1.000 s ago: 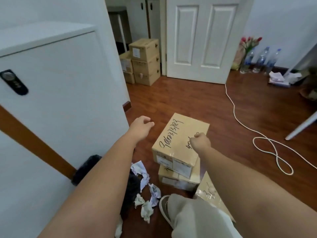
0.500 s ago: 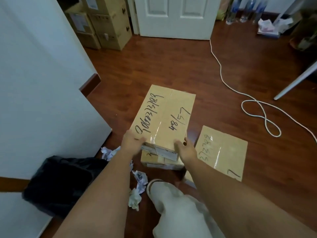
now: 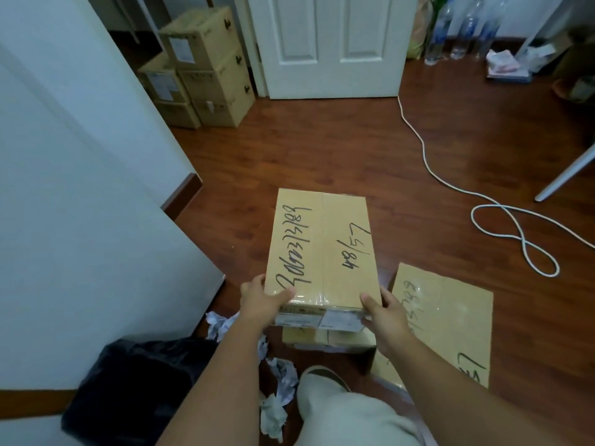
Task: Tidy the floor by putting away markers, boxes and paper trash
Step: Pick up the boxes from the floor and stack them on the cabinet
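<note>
Left hand [image 3: 262,302] and right hand [image 3: 384,312] gripping cardboard box [image 3: 322,249], long axis away from the person.

Your two arms reach forward and down, elbows a little bent. Your left hand [image 3: 262,302] grips the near left corner of the box [image 3: 322,249], thumb on top. Your right hand [image 3: 384,312] grips the near right corner, thumb also on top.
</note>
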A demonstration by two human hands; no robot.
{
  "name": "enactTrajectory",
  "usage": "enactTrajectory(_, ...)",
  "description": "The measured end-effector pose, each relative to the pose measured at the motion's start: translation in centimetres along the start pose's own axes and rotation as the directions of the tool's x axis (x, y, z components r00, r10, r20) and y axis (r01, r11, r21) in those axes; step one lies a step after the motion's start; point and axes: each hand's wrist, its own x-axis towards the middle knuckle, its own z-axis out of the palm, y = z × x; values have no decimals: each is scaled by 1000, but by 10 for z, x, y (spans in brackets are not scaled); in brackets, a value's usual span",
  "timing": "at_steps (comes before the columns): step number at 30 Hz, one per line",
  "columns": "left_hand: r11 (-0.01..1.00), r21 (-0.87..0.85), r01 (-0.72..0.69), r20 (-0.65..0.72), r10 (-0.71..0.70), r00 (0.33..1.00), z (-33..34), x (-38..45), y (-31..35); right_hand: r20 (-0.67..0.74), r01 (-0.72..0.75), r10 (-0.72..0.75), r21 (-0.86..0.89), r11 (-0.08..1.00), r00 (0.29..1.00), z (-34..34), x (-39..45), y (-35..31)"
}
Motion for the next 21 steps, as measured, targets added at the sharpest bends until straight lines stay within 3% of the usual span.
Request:
enactTrajectory(6,968,-200,-150,-23,148,989,-41,-29,45,18,40,-43,163,986,999,28,-19,-40)
enactTrajectory(10,925,-242,-294,-66,286,956,-89,-59,86,98,147,-172,223,964,980,53,-54,-91)
enactTrajectory(17,760,-226,-609,-334,527,782,-189,-135,155,218,332,-448,418,845,867,113,-147,-182)
enactTrajectory(21,660,-185,-728,-510,568,646,-253,-201,174,330,423,-628,516,745,705,149,-221,-226)
